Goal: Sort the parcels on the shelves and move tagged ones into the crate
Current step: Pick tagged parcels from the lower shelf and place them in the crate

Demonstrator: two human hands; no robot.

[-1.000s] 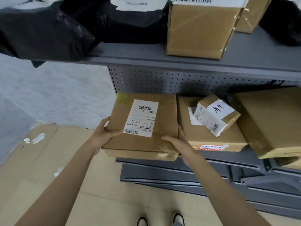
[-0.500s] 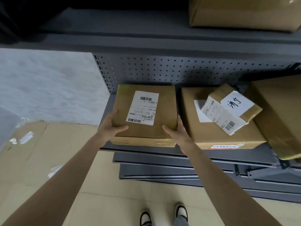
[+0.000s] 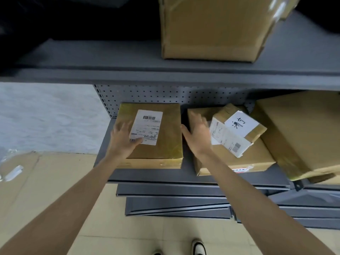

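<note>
Labelled parcel (image 3: 152, 135) lies flat on lower shelf (image 3: 147, 174), L end; no grip by either hand.

L hand (image 3: 122, 138) rests on parcel top, fingers spread, thumb on white label (image 3: 146, 127). R hand (image 3: 197, 134) just R of parcel, fingers straight and loosely apart, over flat box (image 3: 244, 159); contact w/ box not clear (blur). Small box (image 3: 237, 129) w/ handwritten tag sits tilted on flat box, further R of parcel. Crate not in view. Judged step: sorting on shelf. Next likely calls for checking the small box's tag.
</note>
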